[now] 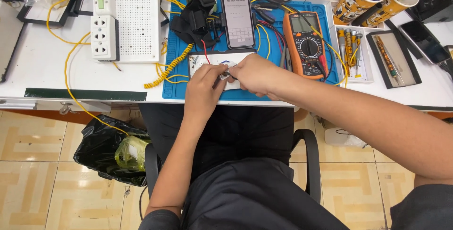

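Observation:
My left hand and my right hand meet over a small white board lying on a blue work mat at the table's front edge. Both pinch a small metal part between the fingertips; its shape is too small to make out. Red and blue wires run from the white board up toward the phone. A smartphone with a lit screen leans just behind the hands. An orange multimeter lies to the right of my right hand, its leads trailing across the mat.
A white perforated panel with a socket strip sits at the left, with yellow cables looping around. Tape rolls, pen cups and screwdriver trays stand at the back right. A second phone lies far right. A black rubbish bag sits on the floor left.

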